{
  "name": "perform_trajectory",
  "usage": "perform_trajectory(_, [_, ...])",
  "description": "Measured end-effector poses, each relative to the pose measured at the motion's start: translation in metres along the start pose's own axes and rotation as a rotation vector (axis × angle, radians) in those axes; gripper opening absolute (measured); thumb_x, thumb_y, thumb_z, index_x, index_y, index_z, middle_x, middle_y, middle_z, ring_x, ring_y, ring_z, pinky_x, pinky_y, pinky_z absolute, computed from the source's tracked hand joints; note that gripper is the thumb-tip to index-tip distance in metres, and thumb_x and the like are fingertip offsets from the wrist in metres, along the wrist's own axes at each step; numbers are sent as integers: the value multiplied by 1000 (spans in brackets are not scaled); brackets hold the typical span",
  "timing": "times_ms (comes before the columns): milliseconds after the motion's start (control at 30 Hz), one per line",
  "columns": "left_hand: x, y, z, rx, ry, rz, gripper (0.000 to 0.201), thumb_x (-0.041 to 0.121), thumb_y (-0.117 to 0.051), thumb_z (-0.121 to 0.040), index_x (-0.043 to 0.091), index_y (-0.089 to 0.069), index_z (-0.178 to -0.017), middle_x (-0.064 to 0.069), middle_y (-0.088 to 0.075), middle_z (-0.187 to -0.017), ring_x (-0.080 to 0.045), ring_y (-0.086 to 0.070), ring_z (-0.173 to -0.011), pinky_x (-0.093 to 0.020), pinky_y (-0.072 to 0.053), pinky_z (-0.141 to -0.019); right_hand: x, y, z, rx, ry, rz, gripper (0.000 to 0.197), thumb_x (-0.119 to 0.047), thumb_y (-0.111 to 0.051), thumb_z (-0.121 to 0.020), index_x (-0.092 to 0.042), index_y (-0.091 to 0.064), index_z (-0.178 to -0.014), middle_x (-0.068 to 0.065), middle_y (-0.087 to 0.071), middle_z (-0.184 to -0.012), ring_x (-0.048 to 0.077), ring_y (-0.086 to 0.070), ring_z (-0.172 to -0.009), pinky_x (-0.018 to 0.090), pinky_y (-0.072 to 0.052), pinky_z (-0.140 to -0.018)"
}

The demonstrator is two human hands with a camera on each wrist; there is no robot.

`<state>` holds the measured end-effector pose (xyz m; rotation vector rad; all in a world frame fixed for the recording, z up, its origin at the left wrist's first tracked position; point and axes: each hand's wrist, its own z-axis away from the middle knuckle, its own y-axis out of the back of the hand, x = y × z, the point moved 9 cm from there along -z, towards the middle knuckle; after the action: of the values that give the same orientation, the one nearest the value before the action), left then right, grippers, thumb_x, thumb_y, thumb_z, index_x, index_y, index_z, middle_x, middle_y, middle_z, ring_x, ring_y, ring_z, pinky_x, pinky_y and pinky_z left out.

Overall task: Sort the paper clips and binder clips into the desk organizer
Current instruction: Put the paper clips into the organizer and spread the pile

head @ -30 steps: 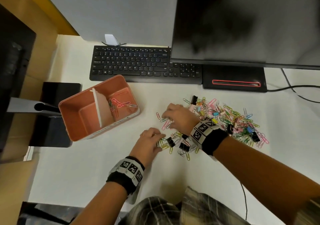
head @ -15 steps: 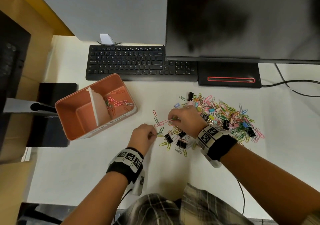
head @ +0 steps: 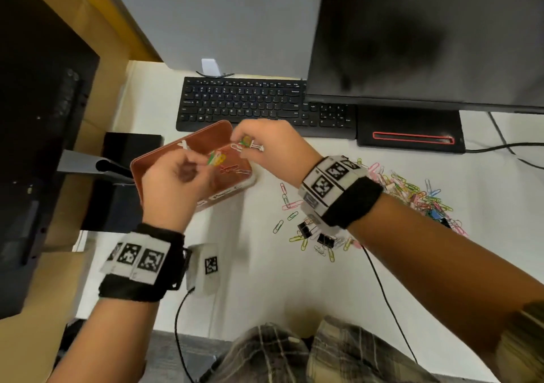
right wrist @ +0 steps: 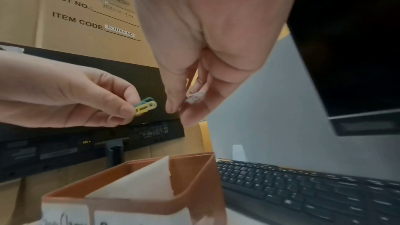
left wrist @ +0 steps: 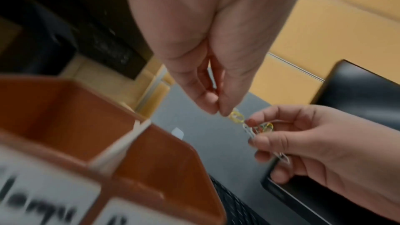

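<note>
The salmon desk organizer (head: pixel 153 158) with a white divider (right wrist: pixel 140 182) stands left of centre on the desk. Above its right compartment my left hand (head: pixel 176 182) pinches a few yellow and green paper clips (head: pixel 217 158). My right hand (head: pixel 265 144) hovers just to the right and pinches several paper clips (head: pixel 247 144), white and coloured. In the right wrist view the left hand's yellow and green clips (right wrist: pixel 145 107) show clearly. Some red clips (head: pixel 234 170) lie inside the compartment. A heap of coloured paper clips (head: pixel 412 191) and black binder clips (head: pixel 304 231) lies on the desk at right.
A black keyboard (head: pixel 250 102) lies behind the organizer, with a monitor (head: pixel 426 35) and its black base (head: pixel 409 132) to the right. A second monitor's stand (head: pixel 88 164) and cardboard boxes (right wrist: pixel 75 11) sit at left. A cable (head: pixel 379 279) trails over the desk's front.
Both hands have lifted from the pile, each with paper clips pinched, and moved left and back to above the organizer's right compartment.
</note>
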<state>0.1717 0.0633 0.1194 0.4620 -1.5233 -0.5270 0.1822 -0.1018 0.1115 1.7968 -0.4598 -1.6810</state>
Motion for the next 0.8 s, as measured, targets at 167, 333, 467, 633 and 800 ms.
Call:
perform_trajectory(167, [13,-1,8,-93,-110,-150,30,9,-71,-76,16,-66,-104,2,-60,-104,-7,-60,-81,-2,-46,-70,42,-8,9,-52,-149,26,35,-25,-61,-87,-24,-50,-121,-8,-56,-103,8,-56,-82,28,-50,-79])
perform_trajectory(333, [-40,-90,64,-404,-17,-129,16,14,-70,-78,21,-65,-92,3,-61,-87,-5,-57,-69,-11,-43,-61,119,-48,63,-375,-277,243,50,-26,-64,-84,-25,-47,-131,-2,-39,-145,18,-37,-131,39,-30,-113])
perform_trajectory(467, [-84,-150,84,-525,102,-215,27,26,-70,-79,19,-62,-104,2,-54,-96,-6,-52,-77,-7,-36,-69,123,-89,74,-543,-127,363,60,-22,-69,-80,-22,-45,-136,3,-20,-156,20,-19,-143,34,-19,-116])
perform_trajectory(633, [-89,-172,80,-504,87,-285,9,18,-65,-82,14,-63,-89,-1,-54,-91,-16,-50,-85,-19,-32,-75,125,-89,79,-480,-71,348,25,-14,-56,-89,-10,-65,-113,8,-50,-131,26,-45,-118,42,-42,-99])
perform_trajectory(800, [-89,-178,74,-553,13,-276,10,9,-62,-80,17,-63,-74,0,-57,-77,-17,-51,-75,-21,-33,-70,137,-88,83,-504,-129,310,17,-11,-49,-91,-10,-65,-97,7,-61,-105,24,-55,-99,36,-47,-85])
